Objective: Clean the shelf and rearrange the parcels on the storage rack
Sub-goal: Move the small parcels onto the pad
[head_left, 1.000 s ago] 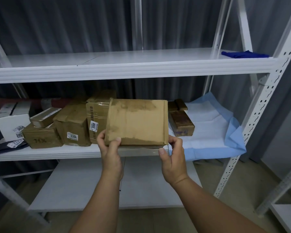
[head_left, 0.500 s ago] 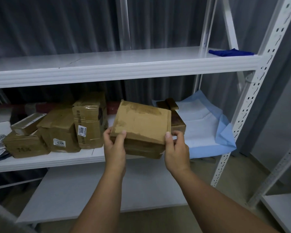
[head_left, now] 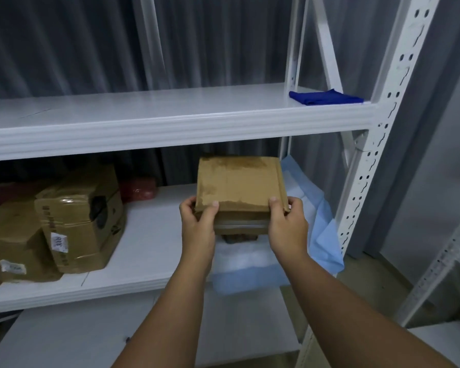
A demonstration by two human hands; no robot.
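Cardboard edges pinched between my fingers, left hand [head_left: 197, 224] and right hand [head_left: 286, 224] each clamping a near corner of the flat parcel [head_left: 239, 184] so it stays level. It's over the smaller boxes [head_left: 241, 227] on the blue sheet [head_left: 322, 235], middle shelf [head_left: 149, 235], well apart from the taped parcels [head_left: 83, 219].

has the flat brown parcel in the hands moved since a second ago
Yes. The flat brown parcel went right along the middle shelf, away from the taped boxes, and now sits over small parcels on the blue sheet.
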